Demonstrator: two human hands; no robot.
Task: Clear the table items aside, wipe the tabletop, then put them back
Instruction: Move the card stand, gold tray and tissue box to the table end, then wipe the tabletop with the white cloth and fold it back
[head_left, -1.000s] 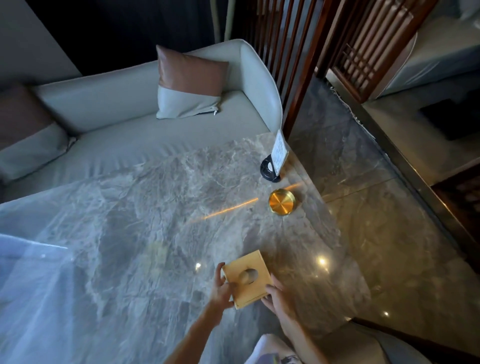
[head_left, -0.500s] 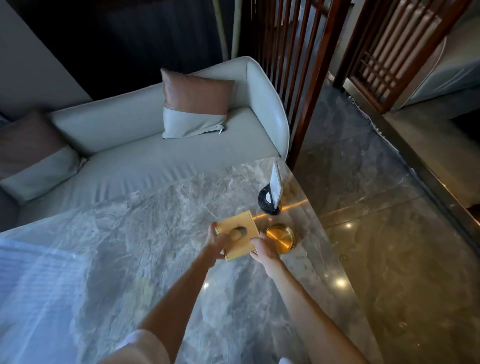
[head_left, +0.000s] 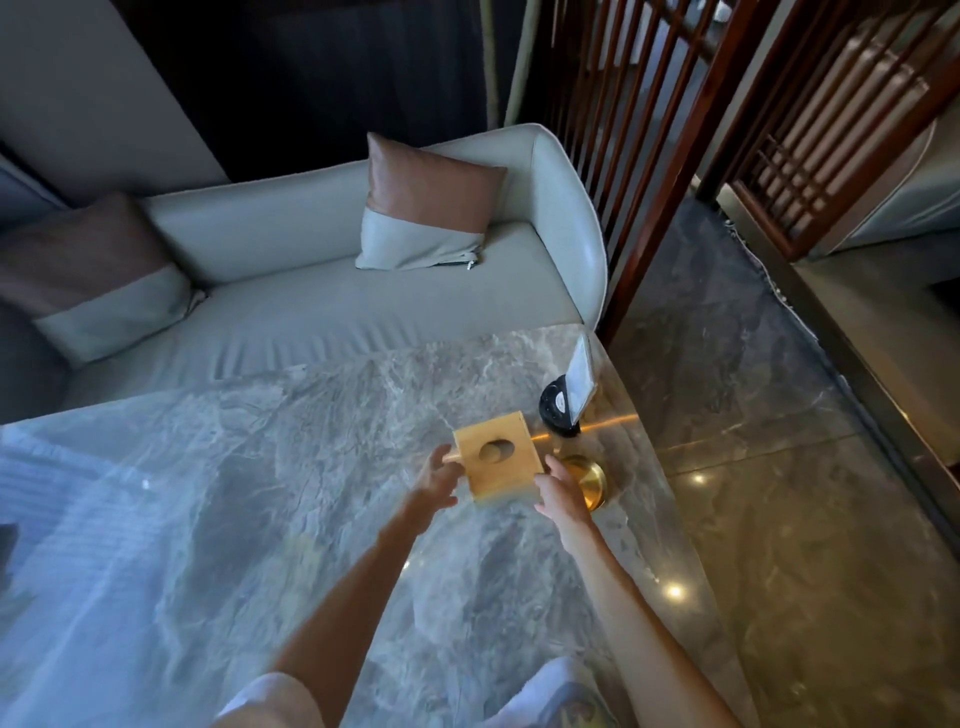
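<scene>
Flat yellow wooden rectangular box (head_left: 497, 455) with oval top opening lies on grey marble tabletop (head_left: 260, 493), long axis running away toward right far corner. Left hand (head_left: 436, 480) and right hand (head_left: 563, 493) grip its opposite near edges, beside round brass dish (head_left: 589, 480).

The box (head_left: 497, 457) held between both hands looks like pale matt wood. Beneath the grip, the tabletop (head_left: 311, 467) is grey veined marble, polished and reflective. Just right of the grip sits a shiny brass-coloured metal dish (head_left: 589, 480); beyond it, a glossy black stand (head_left: 557, 415) holds a clear, plastic-looking card holder (head_left: 581, 382).
</scene>
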